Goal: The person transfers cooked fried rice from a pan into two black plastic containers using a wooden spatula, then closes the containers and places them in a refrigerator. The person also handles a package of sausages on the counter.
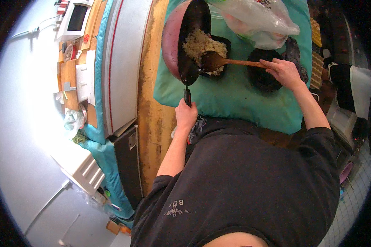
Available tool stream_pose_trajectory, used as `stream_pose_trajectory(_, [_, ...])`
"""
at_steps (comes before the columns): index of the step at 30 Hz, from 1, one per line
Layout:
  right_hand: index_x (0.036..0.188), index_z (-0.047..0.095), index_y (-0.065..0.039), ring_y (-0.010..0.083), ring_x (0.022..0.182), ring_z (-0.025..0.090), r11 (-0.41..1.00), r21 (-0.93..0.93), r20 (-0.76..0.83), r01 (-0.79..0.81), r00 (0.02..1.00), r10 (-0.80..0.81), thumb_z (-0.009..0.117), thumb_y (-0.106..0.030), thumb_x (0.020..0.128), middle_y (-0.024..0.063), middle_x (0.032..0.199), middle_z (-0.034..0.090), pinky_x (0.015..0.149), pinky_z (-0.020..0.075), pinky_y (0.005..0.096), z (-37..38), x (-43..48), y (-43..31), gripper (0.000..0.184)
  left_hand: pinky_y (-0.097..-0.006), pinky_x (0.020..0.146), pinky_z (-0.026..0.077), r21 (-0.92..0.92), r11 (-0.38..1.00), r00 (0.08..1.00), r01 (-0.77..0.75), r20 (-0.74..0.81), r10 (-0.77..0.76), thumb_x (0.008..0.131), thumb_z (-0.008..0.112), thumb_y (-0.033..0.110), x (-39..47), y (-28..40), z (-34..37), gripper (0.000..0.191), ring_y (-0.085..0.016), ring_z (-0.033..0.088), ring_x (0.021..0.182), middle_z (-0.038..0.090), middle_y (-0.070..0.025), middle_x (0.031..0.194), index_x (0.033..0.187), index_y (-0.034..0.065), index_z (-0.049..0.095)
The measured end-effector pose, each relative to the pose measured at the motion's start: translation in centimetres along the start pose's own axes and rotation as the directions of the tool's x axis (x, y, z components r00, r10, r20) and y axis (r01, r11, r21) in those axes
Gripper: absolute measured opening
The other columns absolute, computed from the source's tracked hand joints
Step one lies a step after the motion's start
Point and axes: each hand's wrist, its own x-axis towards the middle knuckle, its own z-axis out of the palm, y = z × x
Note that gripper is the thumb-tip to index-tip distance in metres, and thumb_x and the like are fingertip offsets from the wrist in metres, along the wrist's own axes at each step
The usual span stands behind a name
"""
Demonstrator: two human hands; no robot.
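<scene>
My left hand [186, 114] grips the black handle of a deep pan [174, 46] with a reddish-pink outside and a dark inside. The pan is tipped on its side, its opening facing right. Cooked rice [201, 44] lies at its lower rim and in a black square container [227, 46] on the teal-covered table. My right hand [281, 71] holds a wooden spoon [235, 61] by the end of its handle; its bowl touches the rice at the pan's rim. Below my right hand's side sits a round black container [261, 78], partly hidden by that hand.
A filled clear plastic bag [259, 24] lies at the table's far side, over part of a clear plastic container [215, 13]. Dark ribbed fabric [294, 52] is by the right edge. Egg trays [317, 69] stand beyond the teal cover [235, 102]. A long white-topped unit [126, 61] is at left.
</scene>
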Motion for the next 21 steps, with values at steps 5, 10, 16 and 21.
stream_pose_trajectory(5, [0.134,0.066,-0.030,0.0297,0.081,0.067,0.999,-0.034,0.021,-0.031,0.999,0.032,0.068,-0.028,0.093,0.0070,0.086,0.062,0.070,0.0556,0.0434,-0.2,-0.3,1.5,0.041,-0.0560,0.077,0.050,0.028,0.998,0.998,0.050,0.023,-0.051,0.090,0.066,0.021,0.3,0.1,0.2,0.025,-0.051,0.065,0.088,0.068,-0.0295,0.087,0.096,-0.0019,0.059])
stream_pose_trajectory(10, [0.134,0.066,-0.028,0.0306,0.081,0.067,0.982,0.181,-0.005,-0.057,0.998,0.059,0.068,-0.028,0.094,0.0082,0.086,0.063,0.071,0.0557,0.0437,-0.7,-0.1,1.5,0.040,-0.0564,0.079,0.049,0.006,0.997,0.996,0.073,0.050,-0.073,0.090,0.066,0.022,0.2,0.3,-0.1,0.025,-0.051,0.065,0.091,0.067,-0.0307,0.089,0.095,-0.0018,0.058])
stream_pose_trajectory(16, [0.133,0.066,-0.028,0.0293,0.081,0.067,0.998,0.037,-0.023,-0.055,0.998,0.056,0.067,-0.030,0.095,0.0070,0.086,0.063,0.069,0.0560,0.0429,0.6,0.8,-1.4,0.039,-0.0567,0.079,0.048,-0.006,0.999,0.998,0.049,0.043,-0.048,0.090,0.066,0.022,-0.1,0.6,0.1,0.026,-0.052,0.064,0.091,0.067,-0.0306,0.087,0.095,-0.0022,0.058])
stream_pose_trajectory(21, [0.132,0.066,-0.029,0.0289,0.081,0.068,0.995,-0.017,-0.008,-0.096,0.995,0.096,0.067,-0.030,0.094,0.0066,0.085,0.062,0.068,0.0559,0.0437,0.4,-0.3,-0.4,0.038,-0.0564,0.077,0.049,0.001,1.000,1.000,0.025,0.011,-0.025,0.090,0.066,0.022,0.0,0.3,0.5,0.026,-0.052,0.064,0.088,0.067,-0.0295,0.085,0.093,-0.0024,0.058])
